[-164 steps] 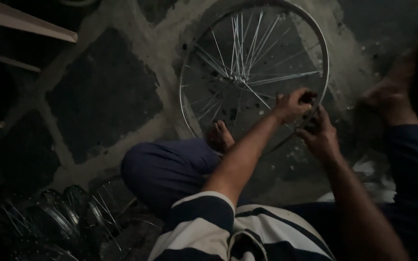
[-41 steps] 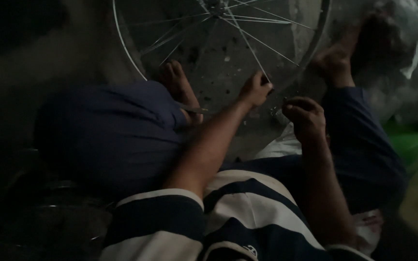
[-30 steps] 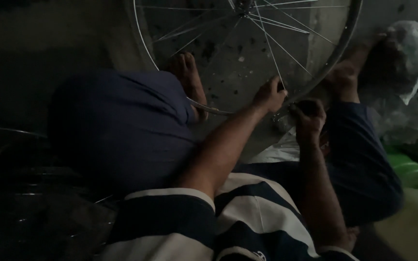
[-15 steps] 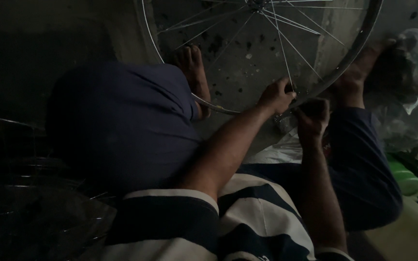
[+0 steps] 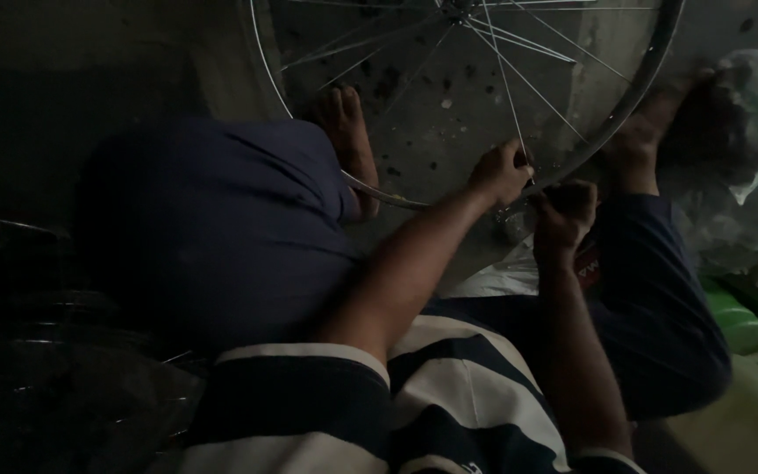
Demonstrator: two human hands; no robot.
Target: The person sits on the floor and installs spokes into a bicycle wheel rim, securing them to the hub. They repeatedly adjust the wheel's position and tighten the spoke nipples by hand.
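A silver bicycle wheel rim (image 5: 625, 114) with thin spokes (image 5: 506, 79) stands upright on the concrete floor in front of me, propped between my bare feet (image 5: 348, 145). My left hand (image 5: 497, 171) pinches a spoke where it meets the rim's lower edge. My right hand (image 5: 563, 211) sits just below and to the right of it, fingers curled against the outside of the rim. It is too dark to tell whether the right hand holds a small tool. My knees in dark blue trousers flank both arms.
A crumpled clear plastic bag (image 5: 747, 96) lies at the right beside my right foot (image 5: 651, 132). Green plastic objects (image 5: 739, 320) sit at the lower right. More wheel rims (image 5: 54, 342) lie in deep shadow at the lower left.
My view has tilted down and closer, so the wheel now fills the top of the frame. Both hands have stayed at the same spot on the rim's lower edge.
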